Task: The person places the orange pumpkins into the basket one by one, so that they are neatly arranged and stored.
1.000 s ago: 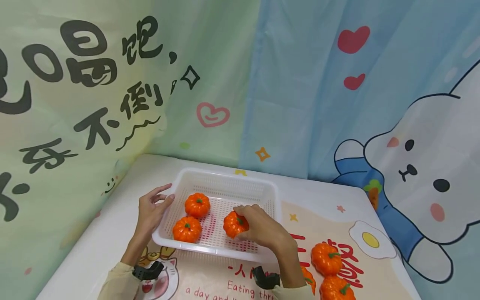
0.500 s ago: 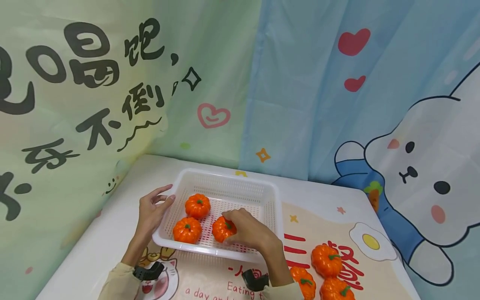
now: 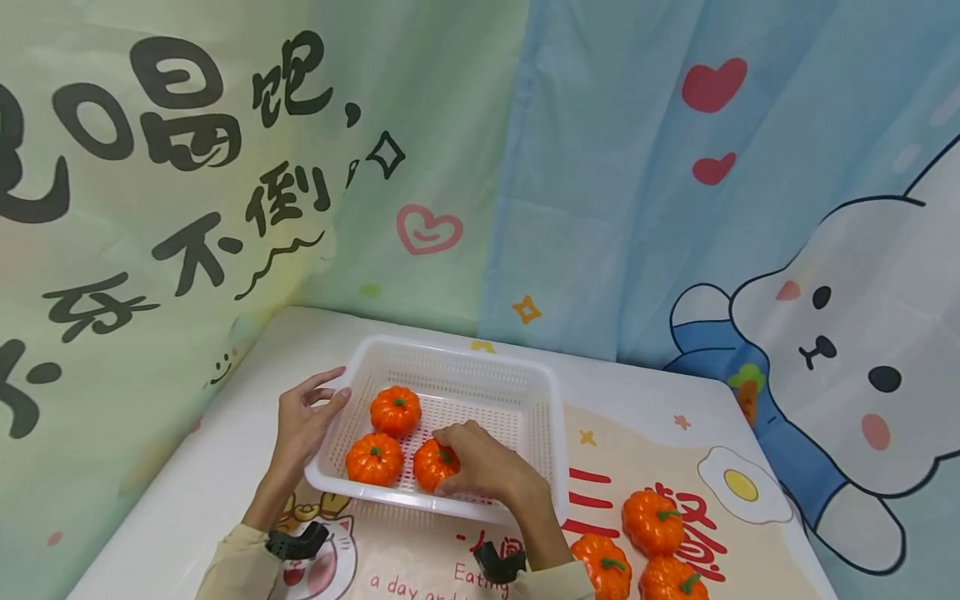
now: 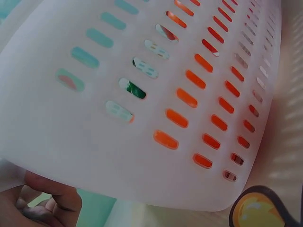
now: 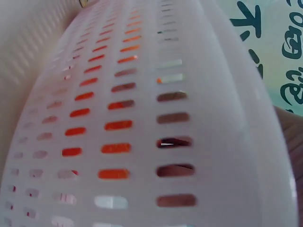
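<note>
Bearings by clock face from basket centre, head view, 12 at top.

Backdrop (image 3: 420,100): printed cloth, green to blue. Black characters (image 3: 177,76) at 10 to 11 o'clock; 饱, 不 and 倒 legible. White cartoon rabbit (image 3: 840,292) between 2 and 3.

Table (image 3: 187,508): pale printed covering. Red characters (image 3: 588,502) near 4 o'clock, partly covered by pumpkins. English print at 5 to 6: "Eating" (image 3: 481,576), "a day and" (image 3: 408,587); the rest cut off or behind the right arm.

Basket (image 3: 382,493): white, slotted walls, upright on the table. Orange shows through its slots in both wrist views.

Right hand (image 3: 491,467): inside basket, at 4 o'clock. Thumb and fingers bent round the held pumpkin (image 3: 427,467), gap only as wide as the fruit.

Left hand (image 3: 300,425): at 9, beside the rim; fingers loosely bent, thumb and index well apart, thumb tip at the rim. Cannot tell whether it bears on the basket.

Pumpkins, orange, green-stemmed: held one at 6, inside basket; rear pumpkin (image 3: 395,411) between 9 and 10, front pumpkin (image 3: 374,460) at 8, both inside. Three loose pumpkins (image 3: 652,521) clustered on the table near 4.

Dark wrist units (image 3: 297,542), one per wrist.
</note>
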A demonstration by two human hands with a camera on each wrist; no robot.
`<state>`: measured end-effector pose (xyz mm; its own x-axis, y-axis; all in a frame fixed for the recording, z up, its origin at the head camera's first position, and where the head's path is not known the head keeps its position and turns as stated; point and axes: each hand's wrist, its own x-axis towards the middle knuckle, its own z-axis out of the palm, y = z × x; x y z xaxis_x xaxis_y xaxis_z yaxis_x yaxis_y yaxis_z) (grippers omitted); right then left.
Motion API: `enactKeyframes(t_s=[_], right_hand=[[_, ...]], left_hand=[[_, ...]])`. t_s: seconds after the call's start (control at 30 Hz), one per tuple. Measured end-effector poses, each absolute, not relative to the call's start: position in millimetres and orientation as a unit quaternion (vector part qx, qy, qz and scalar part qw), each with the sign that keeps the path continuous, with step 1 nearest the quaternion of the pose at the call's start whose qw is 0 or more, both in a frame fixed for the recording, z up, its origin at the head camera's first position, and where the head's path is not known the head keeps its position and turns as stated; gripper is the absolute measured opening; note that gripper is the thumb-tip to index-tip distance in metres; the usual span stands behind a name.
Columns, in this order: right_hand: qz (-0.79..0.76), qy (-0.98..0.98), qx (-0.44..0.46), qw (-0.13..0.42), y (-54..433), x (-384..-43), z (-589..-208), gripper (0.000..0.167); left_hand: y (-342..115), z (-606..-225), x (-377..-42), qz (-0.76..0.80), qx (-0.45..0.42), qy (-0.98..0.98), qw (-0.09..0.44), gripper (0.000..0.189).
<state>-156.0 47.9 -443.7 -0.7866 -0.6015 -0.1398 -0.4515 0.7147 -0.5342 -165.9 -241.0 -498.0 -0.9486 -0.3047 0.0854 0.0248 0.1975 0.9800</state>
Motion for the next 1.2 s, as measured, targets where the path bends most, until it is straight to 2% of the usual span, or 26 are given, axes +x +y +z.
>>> enactKeyframes(t_s=[0.13,0.4,0.7,1.03,1.13,1.2], right_hand=[[-0.238,0.912,-0.298,0.150,45,-156,-448,0.059],[-0.235,0.914,-0.296,0.151,42,-160,-453,0.055],[-0.245,0.906,-0.308,0.154,37,-161,-458,0.033],[-0.225,0.909,-0.318,0.145,35,-163,-459,0.028],[-0.224,0.910,-0.315,0.147,34,-163,-459,0.030],[-0.224,0.912,-0.311,0.148,35,-162,-459,0.037]], left_hand=[[-241,-497,-165,-0.630,0.093,-0.760,0.127,0.045],[-243,-498,-167,-0.631,0.088,-0.759,0.133,0.047],[-242,-497,-165,-0.635,0.089,-0.757,0.127,0.046],[-242,-497,-167,-0.638,0.092,-0.755,0.125,0.046],[-242,-497,-166,-0.635,0.094,-0.756,0.123,0.046],[-242,-497,-166,-0.633,0.096,-0.758,0.123,0.046]])
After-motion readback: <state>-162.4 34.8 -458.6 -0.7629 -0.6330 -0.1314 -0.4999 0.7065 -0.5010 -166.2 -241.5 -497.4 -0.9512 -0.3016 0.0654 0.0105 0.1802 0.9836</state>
